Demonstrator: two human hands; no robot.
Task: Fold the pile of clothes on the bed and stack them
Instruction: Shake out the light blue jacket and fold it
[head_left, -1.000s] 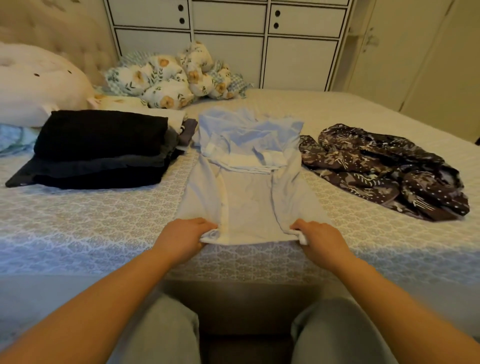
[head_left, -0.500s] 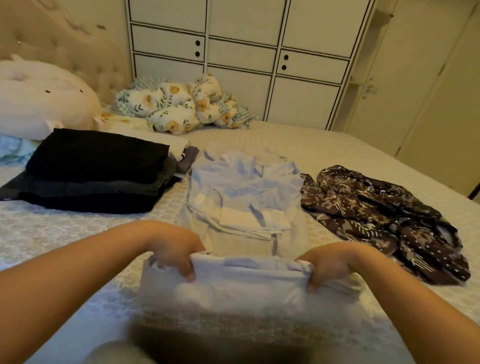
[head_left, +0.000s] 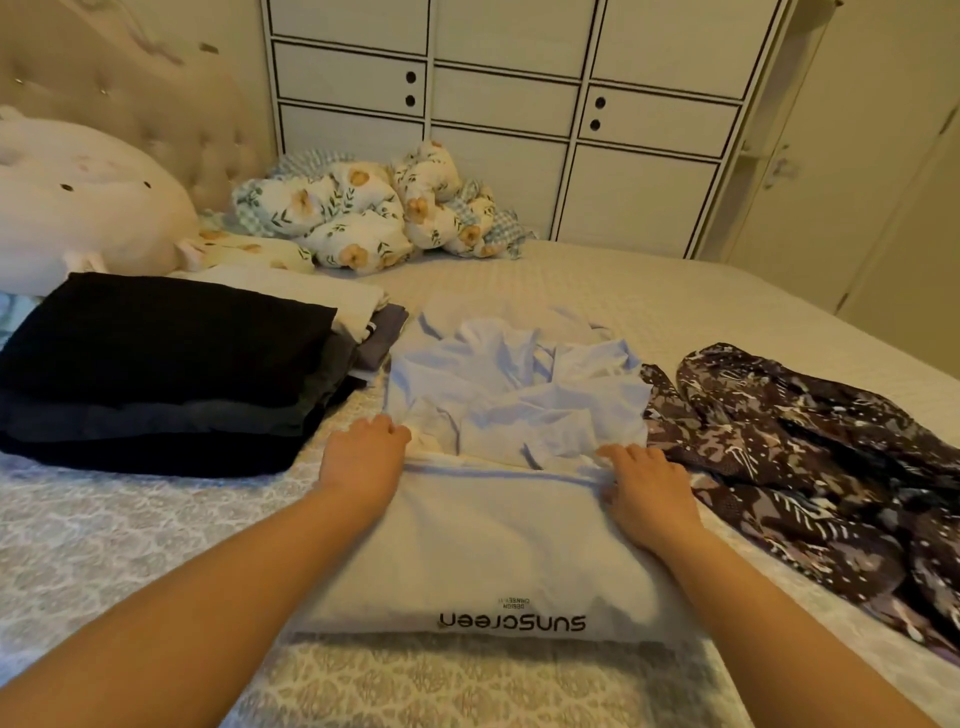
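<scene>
Between the dark folded stack (head_left: 156, 364) and the patterned garment (head_left: 810, 467) on the bed (head_left: 104, 545), the left hand (head_left: 363, 457) and right hand (head_left: 649, 488) each pinch the folded edge of the pale blue garment (head_left: 493, 535), which should be laid square over the crumpled upper half and smoothed flat.

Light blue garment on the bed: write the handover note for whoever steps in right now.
Left hand and right hand both grip the folded-over hem of the light blue garment, lower half doubled up over the sleeves.
Folded dark stack sits to its left.
Patterned brown garment lies unfolded on the right.
Left: finish the blue fold, stack it, then fold the patterned one.
</scene>
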